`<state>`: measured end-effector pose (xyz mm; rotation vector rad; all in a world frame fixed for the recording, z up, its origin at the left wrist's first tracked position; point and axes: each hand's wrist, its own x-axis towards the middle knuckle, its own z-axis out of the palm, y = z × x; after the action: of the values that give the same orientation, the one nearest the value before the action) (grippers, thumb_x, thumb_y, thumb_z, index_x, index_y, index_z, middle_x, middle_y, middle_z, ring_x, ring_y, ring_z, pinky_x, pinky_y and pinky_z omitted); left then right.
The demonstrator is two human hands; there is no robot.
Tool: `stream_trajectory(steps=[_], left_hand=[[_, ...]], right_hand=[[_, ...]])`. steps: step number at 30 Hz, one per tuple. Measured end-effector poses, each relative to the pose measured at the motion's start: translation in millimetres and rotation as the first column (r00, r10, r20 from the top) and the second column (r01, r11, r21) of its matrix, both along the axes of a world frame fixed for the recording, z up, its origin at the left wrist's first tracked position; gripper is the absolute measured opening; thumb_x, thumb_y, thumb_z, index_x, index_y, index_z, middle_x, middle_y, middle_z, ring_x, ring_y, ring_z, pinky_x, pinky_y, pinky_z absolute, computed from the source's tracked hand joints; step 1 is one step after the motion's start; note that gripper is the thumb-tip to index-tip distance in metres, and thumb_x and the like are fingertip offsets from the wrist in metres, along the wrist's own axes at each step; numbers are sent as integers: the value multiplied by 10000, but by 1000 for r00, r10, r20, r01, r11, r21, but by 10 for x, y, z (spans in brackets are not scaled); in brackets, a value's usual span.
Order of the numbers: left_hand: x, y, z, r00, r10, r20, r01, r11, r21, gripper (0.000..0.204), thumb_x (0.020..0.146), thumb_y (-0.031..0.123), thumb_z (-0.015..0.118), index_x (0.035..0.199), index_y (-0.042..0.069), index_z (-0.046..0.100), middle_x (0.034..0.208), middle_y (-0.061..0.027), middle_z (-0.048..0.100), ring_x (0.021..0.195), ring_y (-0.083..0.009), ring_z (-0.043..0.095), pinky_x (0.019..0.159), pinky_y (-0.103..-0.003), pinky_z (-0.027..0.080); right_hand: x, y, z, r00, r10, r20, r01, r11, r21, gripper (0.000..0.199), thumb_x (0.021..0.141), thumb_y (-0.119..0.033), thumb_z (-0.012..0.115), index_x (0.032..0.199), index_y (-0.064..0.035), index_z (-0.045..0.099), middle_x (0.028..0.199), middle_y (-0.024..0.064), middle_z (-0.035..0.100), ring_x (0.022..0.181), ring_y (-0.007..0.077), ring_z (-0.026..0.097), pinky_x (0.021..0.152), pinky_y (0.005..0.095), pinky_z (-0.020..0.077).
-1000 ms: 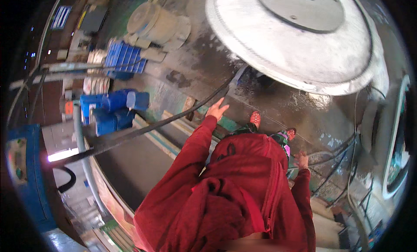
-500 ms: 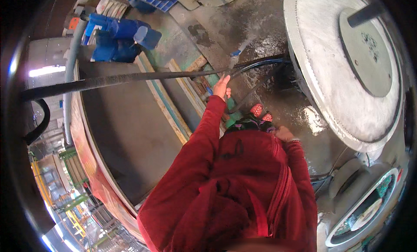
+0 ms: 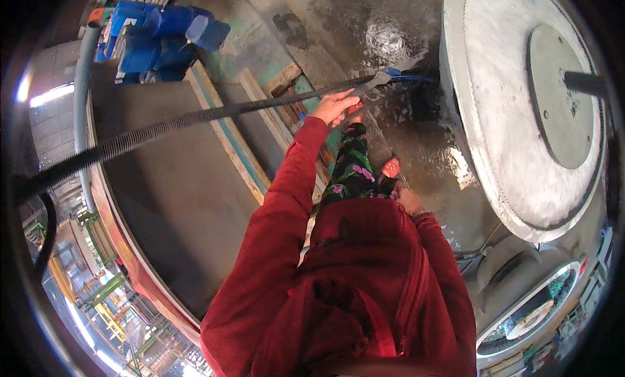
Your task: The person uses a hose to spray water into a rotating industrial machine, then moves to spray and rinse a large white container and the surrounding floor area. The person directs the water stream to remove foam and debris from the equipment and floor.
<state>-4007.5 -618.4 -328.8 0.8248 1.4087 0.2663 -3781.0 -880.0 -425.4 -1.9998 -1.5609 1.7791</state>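
My left hand (image 3: pixel 335 108) is closed round a hose whose front end carries a grey fitting (image 3: pixel 375 81) with a blue part (image 3: pixel 392 72). Just beyond it, water splashes (image 3: pixel 385 42) on the wet floor. My right hand (image 3: pixel 409 200) hangs low beside my patterned trousers (image 3: pixel 351 162); its fingers are mostly hidden, so what they do cannot be made out. A long black ribbed hose (image 3: pixel 163 127) crosses from the left edge towards my left hand.
A large pale round disc (image 3: pixel 495 117) with a central shaft (image 3: pixel 581 82) stands to my right, above a round-rimmed machine (image 3: pixel 530 312). On my left lie a wide dark panel (image 3: pixel 176 182) and wooden beams (image 3: pixel 228 136). Blue plastic drums (image 3: pixel 140 48) stand at the far left.
My left hand and the fitting have shifted slightly right relative to the beams. One foot has stepped forward, showing more trouser leg. The view has turned a little; my right hand stays low.
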Motion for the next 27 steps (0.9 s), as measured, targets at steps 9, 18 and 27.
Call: stream_trajectory(steps=[9, 18, 27], left_hand=[[232, 1274, -191, 941, -325, 88, 317, 943, 96, 528, 783, 321, 644, 1259, 159, 482, 598, 33, 482, 424, -55, 335, 369, -224, 266], [357, 2021, 118, 934, -91, 344, 98, 995, -1, 616, 748, 116, 667, 1307, 121, 409, 590, 42, 449, 441, -43, 386, 394, -207, 314], [292, 3030, 862, 665, 321, 674, -115, 936, -332, 362, 838, 109, 592, 1172, 158, 461, 561, 92, 319, 446, -7, 290, 401, -188, 249]], right_hand=[[-751, 1050, -375, 979, -53, -198, 31, 993, -116, 456, 775, -326, 586, 1119, -41, 493, 865, 199, 604, 875, 336, 579, 774, 413, 428], [-1379, 2119, -338, 931, 146, -336, -193, 975, -110, 489, 793, -265, 543, 1261, -176, 432, 904, 206, 610, 800, 360, 599, 723, 411, 443], [-1543, 2848, -531, 976, 31, -214, 20, 972, 235, 260, 862, -294, 501, 935, -66, 603, 852, 144, 589, 799, 328, 542, 729, 392, 433]])
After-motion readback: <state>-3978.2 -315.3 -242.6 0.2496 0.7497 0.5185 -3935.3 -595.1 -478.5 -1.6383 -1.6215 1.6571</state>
